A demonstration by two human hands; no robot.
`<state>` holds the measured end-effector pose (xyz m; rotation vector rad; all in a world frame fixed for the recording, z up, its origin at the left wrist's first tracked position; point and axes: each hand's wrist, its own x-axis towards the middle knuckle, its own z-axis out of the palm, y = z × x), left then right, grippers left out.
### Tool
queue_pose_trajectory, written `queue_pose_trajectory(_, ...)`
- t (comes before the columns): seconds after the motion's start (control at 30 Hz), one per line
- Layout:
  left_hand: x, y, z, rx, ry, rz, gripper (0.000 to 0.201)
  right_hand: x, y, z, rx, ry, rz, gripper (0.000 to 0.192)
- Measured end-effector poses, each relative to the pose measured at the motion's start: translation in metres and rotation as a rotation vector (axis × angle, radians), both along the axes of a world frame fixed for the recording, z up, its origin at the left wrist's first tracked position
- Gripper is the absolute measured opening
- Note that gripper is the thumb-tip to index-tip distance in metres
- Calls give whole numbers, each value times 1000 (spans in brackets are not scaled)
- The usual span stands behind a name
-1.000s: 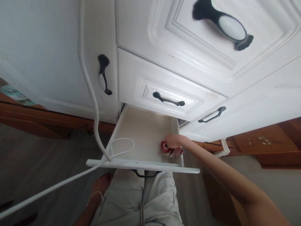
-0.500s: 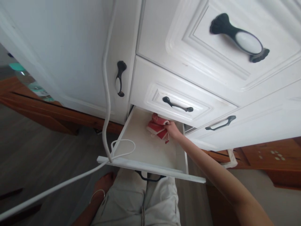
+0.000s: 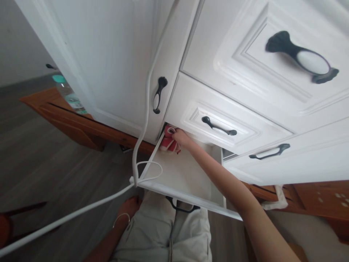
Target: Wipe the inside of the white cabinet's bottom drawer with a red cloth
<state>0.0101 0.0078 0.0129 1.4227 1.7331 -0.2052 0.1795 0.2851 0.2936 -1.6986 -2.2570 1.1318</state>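
My right hand (image 3: 181, 137) reaches into the open white drawer (image 3: 188, 176) and is shut on a red cloth (image 3: 167, 144). It presses the cloth into the drawer's back left corner, just under the drawer above. My forearm crosses the drawer from the lower right. My left hand (image 3: 128, 208) rests low beside my thigh, below the drawer's front edge, with a thin band at the wrist; its fingers are not clear. A black handle (image 3: 181, 208) hangs under the drawer front.
A white cable (image 3: 147, 105) runs down the cupboard front and loops over the drawer's front left corner. The shut drawers above have black handles (image 3: 218, 127). A bottle with a green cap (image 3: 68, 95) stands at the left, above a wooden base (image 3: 79, 125). The floor is grey.
My right hand has swept the red cloth from the drawer's front right, across its bottom, to the back left corner. The view has shifted to the left.
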Motion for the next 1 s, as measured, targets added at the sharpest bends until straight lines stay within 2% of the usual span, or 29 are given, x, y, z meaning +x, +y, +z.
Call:
queue_pose_trajectory(0.13, 0, 0, 2, -1, 2, 5, 39, 2, -39, 0, -215, 56, 12, 12)
queue_pose_trajectory(0.17, 0, 0, 2, -1, 7, 7, 39, 0, -51, 0, -287, 65, 68, 11)
queue_pose_trajectory(0.23, 0, 0, 4, -3, 13, 11, 40, -8, -73, 1, -377, 64, 277, 7)
queue_pose_trajectory(0.33, 1, 1, 7, -6, 25, 10, 40, -22, -93, 7, -324, 35, 625, 11)
queue_pose_trajectory(0.4, 1, 1, 8, -9, 35, 10, 41, -28, -97, 15, -277, 20, 738, 10)
queue_pose_trajectory(0.47, 1, 1, 10, -12, 39, 16, 41, -28, -98, 23, -256, -8, 786, 8)
queue_pose_trajectory(0.53, 1, 1, 12, -15, 39, 21, 41, -17, -100, 29, -229, -116, 797, 14)
queue_pose_trajectory(0.6, 1, 0, 13, -9, 36, 20, 41, 8, -106, 33, -211, -296, 782, 19)
queue_pose_trajectory(0.7, 1, -1, 13, 4, 28, 17, 43, 68, -123, 35, -246, -503, 730, 24)
queue_pose_trajectory(0.83, 0, -1, 12, 2, 9, 15, 42, 145, -153, 39, -299, -641, 551, 31)
queue_pose_trajectory(0.9, 0, -1, 11, 3, -3, 17, 43, 163, -163, 42, -299, -666, 493, 33)
queue_pose_trajectory(1.0, 1, -2, 8, 12, -16, 29, 45, 160, -163, 45, -293, -667, 523, 33)
